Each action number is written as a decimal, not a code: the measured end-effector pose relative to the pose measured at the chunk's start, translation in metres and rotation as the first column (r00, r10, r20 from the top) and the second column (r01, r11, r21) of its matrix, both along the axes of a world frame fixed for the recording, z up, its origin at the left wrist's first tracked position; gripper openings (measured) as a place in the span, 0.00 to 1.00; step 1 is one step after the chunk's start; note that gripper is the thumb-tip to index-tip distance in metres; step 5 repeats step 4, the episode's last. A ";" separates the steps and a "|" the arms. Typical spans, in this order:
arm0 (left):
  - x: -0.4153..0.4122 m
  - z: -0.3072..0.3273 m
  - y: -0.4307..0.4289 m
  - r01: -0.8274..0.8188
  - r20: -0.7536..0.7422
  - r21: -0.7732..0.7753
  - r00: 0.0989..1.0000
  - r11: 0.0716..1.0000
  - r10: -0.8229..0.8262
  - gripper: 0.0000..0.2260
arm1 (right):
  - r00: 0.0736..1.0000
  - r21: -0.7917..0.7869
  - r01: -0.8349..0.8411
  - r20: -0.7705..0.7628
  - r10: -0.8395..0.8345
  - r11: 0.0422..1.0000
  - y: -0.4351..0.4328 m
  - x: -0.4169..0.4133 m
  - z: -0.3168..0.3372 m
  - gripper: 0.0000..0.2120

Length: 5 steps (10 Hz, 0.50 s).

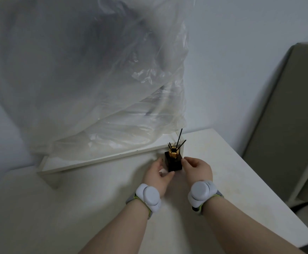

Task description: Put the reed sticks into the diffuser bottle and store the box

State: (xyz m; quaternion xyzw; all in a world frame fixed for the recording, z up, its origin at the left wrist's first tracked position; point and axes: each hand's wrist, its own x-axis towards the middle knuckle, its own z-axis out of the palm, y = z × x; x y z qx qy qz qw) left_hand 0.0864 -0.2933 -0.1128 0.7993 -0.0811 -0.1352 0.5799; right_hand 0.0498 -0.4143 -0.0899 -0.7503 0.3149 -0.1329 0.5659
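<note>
A small black square diffuser bottle [173, 161] with a gold neck stands upright on the white tabletop [113, 198]. Several black reed sticks [178, 143] fan out of its neck. My left hand [157, 176] cups the bottle's left side, thumb at its base. My right hand [197, 169] touches the right side with fingertips on the upper edge. Both hands hold the bottle between them. No box shows in this view.
A raised white shelf [98, 158] runs behind the bottle, with a large clear plastic bag [94, 79] bulging over it. The table's right edge drops off near a beige cabinet [287, 125]. White wall stands behind.
</note>
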 end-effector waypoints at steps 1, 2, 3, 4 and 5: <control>-0.013 0.002 0.011 -0.003 -0.013 -0.004 1.000 1.000 0.003 0.30 | 0.999 -0.022 0.031 0.006 -0.031 0.999 0.012 -0.009 0.009 0.14; -0.027 0.012 0.024 0.010 -0.017 -0.028 1.000 1.000 -0.010 0.28 | 0.995 -0.012 0.090 0.036 -0.089 0.996 0.026 -0.019 0.021 0.13; -0.039 0.021 0.045 -0.009 -0.016 -0.039 1.000 0.999 0.009 0.26 | 0.992 0.024 0.111 0.055 -0.112 0.994 0.043 -0.030 0.035 0.12; -0.054 0.035 0.067 -0.033 0.017 -0.024 0.999 0.999 0.034 0.24 | 0.996 -0.004 0.071 0.050 -0.071 0.997 0.065 -0.043 0.050 0.11; -0.054 0.035 0.067 -0.033 0.017 -0.024 0.999 0.999 0.034 0.24 | 0.996 -0.004 0.071 0.050 -0.071 0.997 0.065 -0.043 0.050 0.11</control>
